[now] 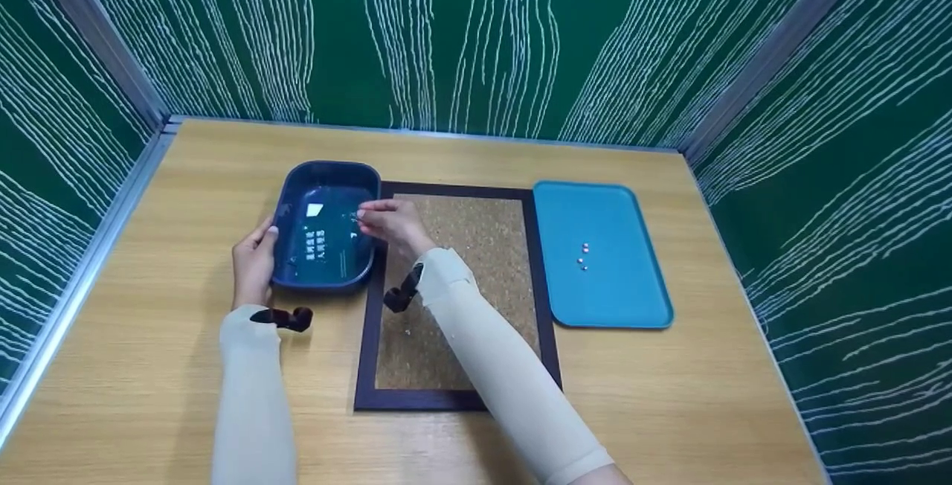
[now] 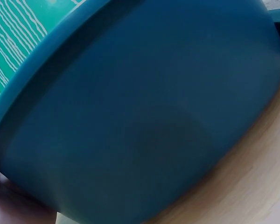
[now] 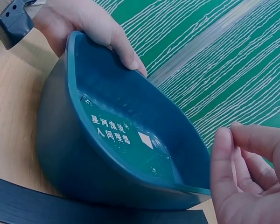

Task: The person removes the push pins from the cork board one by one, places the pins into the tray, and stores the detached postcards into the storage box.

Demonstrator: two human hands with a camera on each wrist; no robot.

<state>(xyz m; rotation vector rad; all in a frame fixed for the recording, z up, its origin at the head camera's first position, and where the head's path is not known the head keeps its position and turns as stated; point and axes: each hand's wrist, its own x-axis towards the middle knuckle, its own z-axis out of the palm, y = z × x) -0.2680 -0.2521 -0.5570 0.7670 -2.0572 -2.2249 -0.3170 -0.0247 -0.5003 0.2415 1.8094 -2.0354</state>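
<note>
A deep dark-blue basin [image 1: 327, 286] with white lettering in its bottom stands at the left. My left hand [image 1: 255, 258] grips its left side, thumb at the rim and fingers along the outer wall. Its outer wall [image 2: 144, 112] fills most of the left wrist view. Over the basin's right rim is my right hand [image 1: 394, 222], with thumb and index fingertips [image 3: 235, 133] brought together. I cannot tell whether something tiny is between them. Small clear bits [image 3: 154, 172] lie in the basin near its right end.
A cork board [image 1: 446, 351] with a dark frame lies beside the basin, partly under my right forearm. Right of it is a blue tray [image 1: 610, 291] carrying several tiny pinkish and silvery beads [image 1: 585, 248]. Green panels [image 1: 476, 39] with white wavy lines enclose the wooden table [image 1: 654, 396].
</note>
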